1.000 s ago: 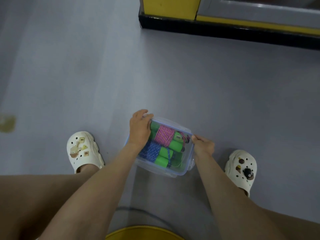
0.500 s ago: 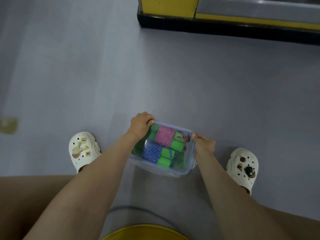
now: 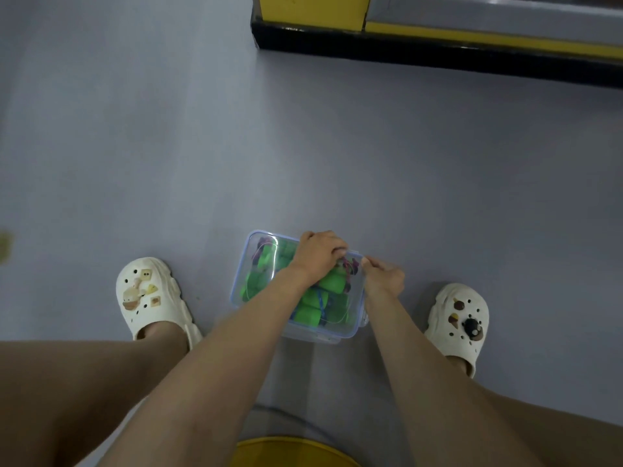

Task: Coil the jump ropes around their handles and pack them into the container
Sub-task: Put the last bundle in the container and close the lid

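Your left hand (image 3: 318,256) curls over the container (image 3: 273,235), apparently gripping its far right corner, while your right hand (image 3: 384,278) pinches its right rim.

Smooth grey floor (image 3: 168,146), yellow cabinet (image 3: 310,8) with black plinth (image 3: 438,52)

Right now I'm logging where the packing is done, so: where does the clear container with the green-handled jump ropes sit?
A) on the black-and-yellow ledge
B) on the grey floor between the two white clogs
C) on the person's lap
B: the clear container rests on the grey floor, with the left clog on one side and the right clog on the other, well short of the ledge.
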Demonstrator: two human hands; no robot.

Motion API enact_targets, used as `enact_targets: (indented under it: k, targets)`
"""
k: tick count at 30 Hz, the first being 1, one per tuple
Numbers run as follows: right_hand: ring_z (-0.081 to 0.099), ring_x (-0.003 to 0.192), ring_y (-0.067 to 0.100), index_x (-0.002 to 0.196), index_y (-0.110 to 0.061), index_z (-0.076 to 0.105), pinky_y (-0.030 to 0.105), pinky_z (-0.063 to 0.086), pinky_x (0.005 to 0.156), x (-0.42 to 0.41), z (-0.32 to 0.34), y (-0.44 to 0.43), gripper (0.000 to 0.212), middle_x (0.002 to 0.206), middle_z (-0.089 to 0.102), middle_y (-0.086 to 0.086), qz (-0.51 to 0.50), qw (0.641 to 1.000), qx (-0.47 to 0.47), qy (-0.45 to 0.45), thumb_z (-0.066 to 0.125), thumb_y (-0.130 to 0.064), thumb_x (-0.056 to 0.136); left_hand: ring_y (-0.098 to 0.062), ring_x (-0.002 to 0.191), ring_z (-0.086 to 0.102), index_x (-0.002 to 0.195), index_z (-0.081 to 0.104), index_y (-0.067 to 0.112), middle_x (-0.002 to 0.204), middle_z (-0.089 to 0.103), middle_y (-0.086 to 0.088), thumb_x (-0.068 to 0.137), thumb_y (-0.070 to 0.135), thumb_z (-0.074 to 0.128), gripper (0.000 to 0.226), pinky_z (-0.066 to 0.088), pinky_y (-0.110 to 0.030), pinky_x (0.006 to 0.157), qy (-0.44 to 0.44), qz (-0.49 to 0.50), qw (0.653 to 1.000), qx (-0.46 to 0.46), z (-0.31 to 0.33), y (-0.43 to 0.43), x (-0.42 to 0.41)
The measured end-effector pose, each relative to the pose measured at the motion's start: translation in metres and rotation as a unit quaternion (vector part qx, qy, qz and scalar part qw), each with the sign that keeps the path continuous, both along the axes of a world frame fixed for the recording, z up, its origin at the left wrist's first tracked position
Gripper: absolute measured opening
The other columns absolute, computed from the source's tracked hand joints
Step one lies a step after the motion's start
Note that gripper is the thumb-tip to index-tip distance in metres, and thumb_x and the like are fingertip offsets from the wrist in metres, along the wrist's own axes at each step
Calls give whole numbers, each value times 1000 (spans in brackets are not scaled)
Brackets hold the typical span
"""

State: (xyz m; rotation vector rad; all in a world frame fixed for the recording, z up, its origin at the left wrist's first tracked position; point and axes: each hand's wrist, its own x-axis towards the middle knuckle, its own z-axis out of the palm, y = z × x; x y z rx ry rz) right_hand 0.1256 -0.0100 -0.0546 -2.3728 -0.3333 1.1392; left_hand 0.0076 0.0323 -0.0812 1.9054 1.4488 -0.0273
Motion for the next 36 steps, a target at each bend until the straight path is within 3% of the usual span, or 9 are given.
enact_targets:
  k: [12, 16, 18, 21, 25, 28, 31, 36]
  targets:
    - [65, 97, 22, 106, -6, 72, 18, 42, 77, 0, -3, -1, 21, 105, 71, 12, 4, 1000, 8, 6, 65, -12, 87, -20, 106, 53, 110, 65, 21, 114, 57, -2, 101, 23, 39, 28, 23, -32, 94, 28, -3, 999, -43, 7, 2, 2]
    - [60, 112, 26, 128, -5, 58, 27, 42, 94, -1, -2, 2, 41, 119, 64, 14, 26, 999, 18, 10, 64, -16, 89, -19, 108, 53, 112, 65, 25, 114, 59, 0, 101, 29, 40, 27, 27, -33, 93, 38, 24, 999, -14, 8, -2, 0]
    - [58, 113, 27, 134, -4, 49, 29, 40, 96, 0, -7, 1, 49, 121, 61, 17, 17, 999, 22, 22, 62, -20, 90, -21, 109, 54, 113, 65, 25, 114, 60, -2, 101, 28, 42, 27, 31, -33, 92, 41, 70, 997, -19, 10, -2, -6]
    - [55, 93, 22, 108, -6, 62, 32, 41, 85, 3, -13, -5, 28, 104, 61, 17, -1, 1000, 9, 0, 53, -27, 91, -25, 107, 56, 112, 66, 26, 114, 60, -5, 101, 28, 41, 27, 38, -33, 87, 48, 166, 984, -46, 14, -2, -22]
    - [52, 80, 23, 71, -9, 58, 33, 39, 74, 6, -15, -20, 34, 82, 57, 17, -25, 999, 25, 14, 46, -26, 98, -32, 107, 56, 109, 64, 21, 115, 58, -10, 101, 27, 36, 30, 39, -35, 80, 75, 287, 953, -64, 22, -10, -32]
    - [53, 82, 17, 88, 0, 68, 28, 39, 72, -1, -12, -21, 28, 84, 59, 12, -3, 997, 55, 48, 51, -20, 97, -34, 110, 55, 115, 60, 19, 121, 58, -12, 101, 26, 34, 31, 42, -39, 85, 94, 370, 920, -90, 23, -25, -39]
    - [56, 91, 15, 109, 6, 68, 24, 42, 81, -5, -8, -9, 25, 97, 66, 12, 62, 994, 77, 43, 57, -10, 93, -33, 109, 56, 117, 60, 18, 121, 59, -11, 100, 28, 33, 34, 42, -39, 87, 94, 416, 897, -115, 23, -39, -47]
    - [57, 92, 12, 111, 3, 68, 21, 42, 83, -4, -20, -1, 25, 109, 69, 16, 84, 993, 73, 29, 63, -8, 88, -33, 107, 55, 122, 56, 16, 122, 54, -12, 100, 24, 34, 32, 42, -38, 86, 84, 375, 920, -80, 22, -41, -56]
